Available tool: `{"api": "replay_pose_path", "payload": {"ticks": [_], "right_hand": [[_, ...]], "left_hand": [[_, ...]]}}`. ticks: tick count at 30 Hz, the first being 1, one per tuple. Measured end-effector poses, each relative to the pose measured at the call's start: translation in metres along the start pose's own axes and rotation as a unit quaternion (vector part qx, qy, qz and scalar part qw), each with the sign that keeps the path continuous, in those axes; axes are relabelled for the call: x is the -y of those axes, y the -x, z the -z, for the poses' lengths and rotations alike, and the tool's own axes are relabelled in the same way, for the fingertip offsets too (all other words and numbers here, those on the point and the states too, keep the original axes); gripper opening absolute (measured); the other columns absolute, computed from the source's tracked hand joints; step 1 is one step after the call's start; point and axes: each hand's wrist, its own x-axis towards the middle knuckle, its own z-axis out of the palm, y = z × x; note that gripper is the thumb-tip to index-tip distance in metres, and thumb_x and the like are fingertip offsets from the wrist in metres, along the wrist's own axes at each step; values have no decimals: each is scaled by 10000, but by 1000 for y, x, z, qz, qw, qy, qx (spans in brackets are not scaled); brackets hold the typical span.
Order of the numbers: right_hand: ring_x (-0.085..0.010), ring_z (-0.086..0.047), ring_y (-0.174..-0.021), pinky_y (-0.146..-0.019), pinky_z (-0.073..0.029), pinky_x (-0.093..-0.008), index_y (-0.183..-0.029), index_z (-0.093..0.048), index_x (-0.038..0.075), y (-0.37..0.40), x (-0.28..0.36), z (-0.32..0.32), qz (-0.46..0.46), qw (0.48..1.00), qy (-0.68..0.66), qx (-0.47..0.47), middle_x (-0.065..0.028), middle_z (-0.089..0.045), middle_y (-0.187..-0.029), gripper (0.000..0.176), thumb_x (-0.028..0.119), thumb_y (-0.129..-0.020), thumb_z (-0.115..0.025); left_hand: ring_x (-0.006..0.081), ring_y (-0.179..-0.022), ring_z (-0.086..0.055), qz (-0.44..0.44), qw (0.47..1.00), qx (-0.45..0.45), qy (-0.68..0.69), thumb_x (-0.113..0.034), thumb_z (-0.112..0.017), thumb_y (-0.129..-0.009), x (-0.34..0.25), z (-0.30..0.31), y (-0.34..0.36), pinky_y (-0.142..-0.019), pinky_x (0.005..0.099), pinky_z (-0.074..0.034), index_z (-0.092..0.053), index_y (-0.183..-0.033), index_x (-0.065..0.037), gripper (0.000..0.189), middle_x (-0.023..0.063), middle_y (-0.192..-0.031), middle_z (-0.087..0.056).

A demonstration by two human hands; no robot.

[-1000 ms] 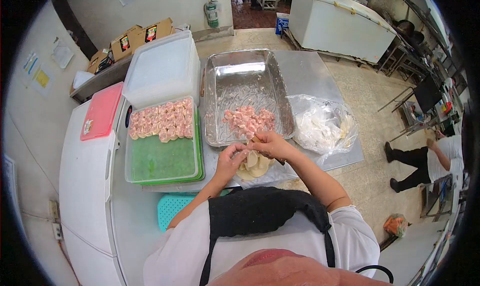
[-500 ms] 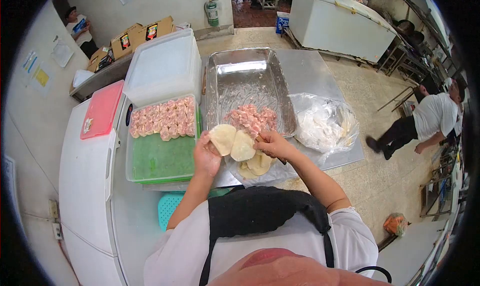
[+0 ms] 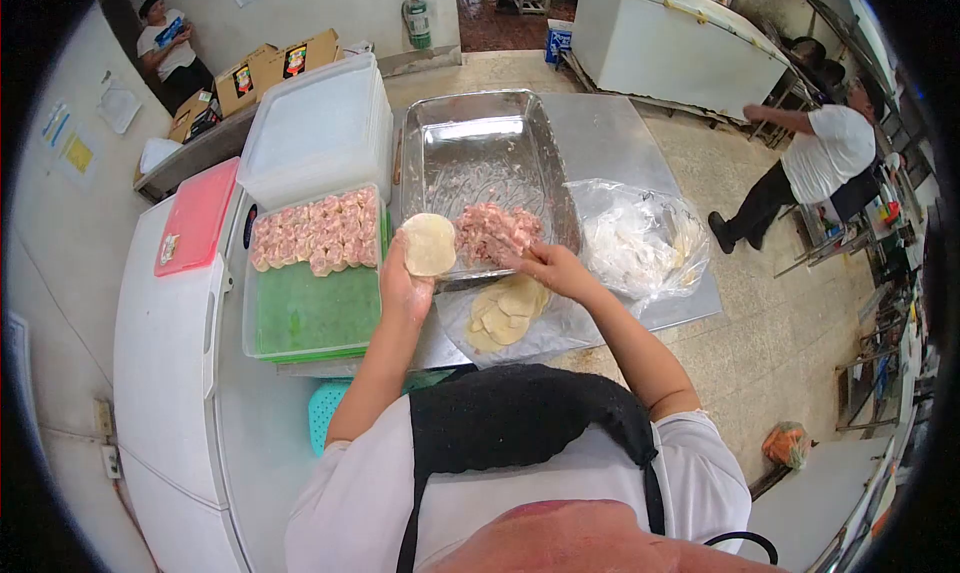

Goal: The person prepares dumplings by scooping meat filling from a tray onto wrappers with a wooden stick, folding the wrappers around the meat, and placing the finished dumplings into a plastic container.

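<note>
A round, pale dough wrapper (image 3: 430, 245) lies across the fingers of my left hand (image 3: 405, 285), over the near left edge of the metal tray. My right hand (image 3: 552, 270) is closed at the near side of a heap of pink minced meat (image 3: 495, 231) in that deep metal tray (image 3: 480, 108). Whatever its fingers grip is mostly hidden. Below the tray, a loose pile of dough wrappers (image 3: 505, 313) rests on plastic sheeting. To the left, a clear container (image 3: 262, 356) with a green base holds rows of meat-filled dumplings (image 3: 318, 231) in its far half.
Stacked white plastic containers (image 3: 310, 123) stand behind the dumplings. A clear bag (image 3: 645, 243) with white contents sits right of the tray. A red lid (image 3: 200, 218) lies on the white freezer at left. One person (image 3: 825, 153) stands at right, another (image 3: 175, 53) at far left.
The two wrappers held between my hands have given way to one visible on my left hand. My right hand has moved up to the meat. The person at right has shifted and raised an arm.
</note>
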Motion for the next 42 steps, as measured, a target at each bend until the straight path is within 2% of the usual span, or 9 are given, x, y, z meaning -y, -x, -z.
{"api": "replay_pose_path", "payload": {"ticks": [4, 8, 13, 19, 28, 35, 37, 40, 42], "right_hand": [[-193, -549, -694, -664, -439, -342, -1007, -653, 15, -1, 14, 12, 16, 999, 4, -36, -124, -583, -728, 397, 389, -887, -597], [-200, -568, -711, -670, -442, -345, -1026, -650, 14, -3, 25, 8, 40, 996, -46, -65, -139, -602, -751, 367, 352, -898, -584], [-340, -616, -799, -687, -471, -413, -1183, -582, 66, -16, 8, -7, 256, 946, 128, -150, -181, -629, -886, 327, 251, -916, -545], [-353, -615, -775, -633, -495, -455, -1035, -602, 87, 2, 25, 48, 147, 921, 360, -33, -146, -613, -884, 217, 252, -909, -538], [-352, -622, -720, -600, -503, -441, -1124, -556, 98, 3, 38, 82, 205, 868, 452, -8, -137, -588, -793, 263, 222, -894, -524], [-367, -626, -813, -687, -504, -448, -1050, -570, 4, -10, 22, 92, 236, 911, 333, 49, -194, -619, -868, 245, 190, -904, -506], [-379, -613, -876, -735, -485, -412, -1082, -596, 8, -16, 11, 102, 276, 952, 135, 10, -221, -625, -908, 271, 219, -945, -494], [-395, -604, -889, -777, -467, -392, -1102, -590, -8, -17, 9, 114, 181, 975, 103, 82, -231, -633, -972, 299, 234, -957, -491], [-388, -605, -878, -772, -467, -385, -1105, -594, -9, -14, 14, 124, 174, 974, 95, 112, -233, -633, -967, 305, 240, -956, -499]], "left_hand": [[293, -1159, -540, 7, 996, -24, -90, -212, -468, -965, 35, 12, -20, -988, 434, -440, -474, -1254, 3, 361, 154, -1255, -548], [301, -1163, -536, 75, 997, -10, -28, -248, -456, -964, 58, -5, -19, -1011, 449, -417, -460, -1271, 0, 394, 163, -1260, -540], [339, -1212, -472, 56, 985, 14, 164, -412, -384, -973, 50, -59, -16, -1026, 496, -376, -427, -1287, 8, 526, 186, -1275, -506], [379, -1183, -456, 51, 975, -56, 210, -587, -455, -879, 61, -10, -55, -1048, 565, -316, -422, -1270, 17, 720, 215, -1268, -478], [376, -1157, -455, 52, 973, -127, 184, -586, -495, -866, 65, -63, -35, -1005, 601, -343, -478, -1250, -47, 661, 187, -1205, -505], [359, -1096, -508, 27, 965, -129, 227, -429, -604, -851, 81, -46, -51, -958, 540, -426, -486, -1212, -33, 549, 182, -1113, -534], [356, -1079, -530, 25, 965, -98, 244, -401, -622, -843, 78, -55, -44, -924, 504, -467, -468, -1183, -32, 525, 184, -1076, -553], [292, -1128, -527, -43, 997, 22, -62, -192, -679, -810, 76, -64, -30, -946, 396, -462, -438, -1291, -51, 556, 157, -1191, -545], [227, -1185, -508, -185, 897, 88, -393, -53, -713, -747, 71, -56, -36, -971, 341, -432, -350, -1402, -72, 750, 108, -1330, -500]]}}
